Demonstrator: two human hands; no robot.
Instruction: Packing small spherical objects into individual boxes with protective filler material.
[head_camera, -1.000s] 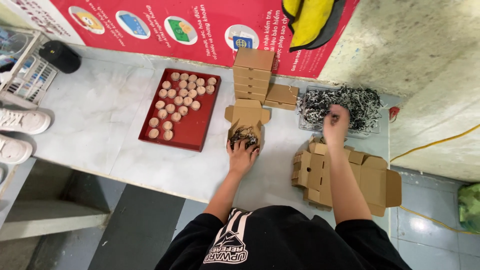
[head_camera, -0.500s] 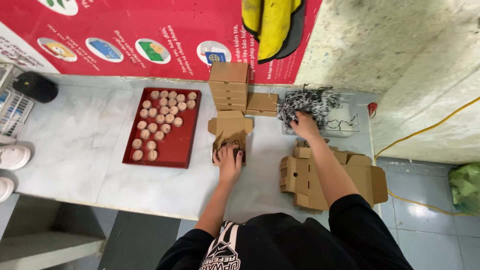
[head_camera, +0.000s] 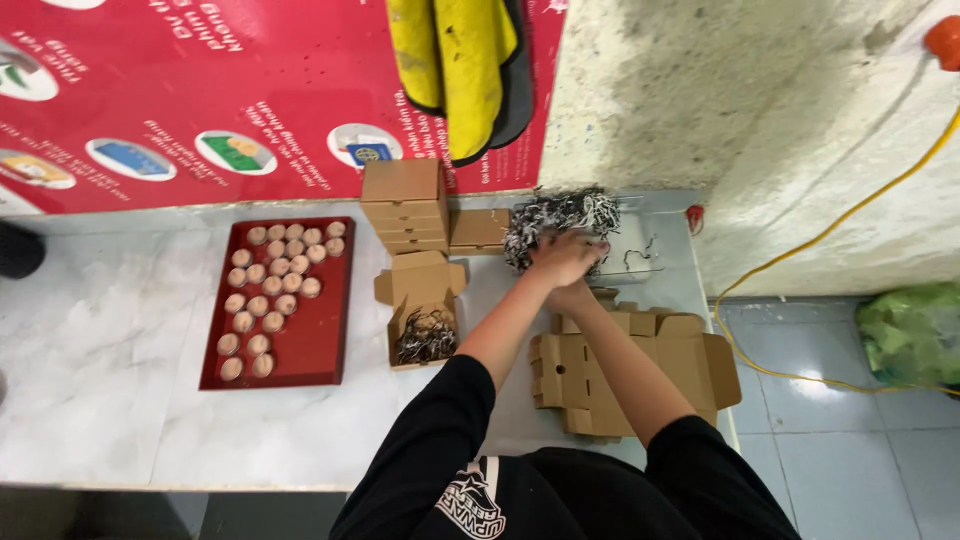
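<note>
1. Shredded black-and-white paper (head_camera: 560, 215) heaps at the counter's (head_camera: 120, 330) back edge, spread lengthwise along the wall.
2. Both hands meet there: left hand (head_camera: 555, 258) and right hand (head_camera: 580, 290), fingers buried in shreds, grip unclear.
3. Open cardboard box (head_camera: 422, 310) sits mid-counter, long axis toward the wall; bare marble lies left.

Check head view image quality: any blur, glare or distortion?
Head view: both hands slightly motion-blurred over the shredded paper; soft glare patch on the floor tiles; table edge bows a little from the wide lens; red tray and open box evenly lit, reasonably sharp.
</note>
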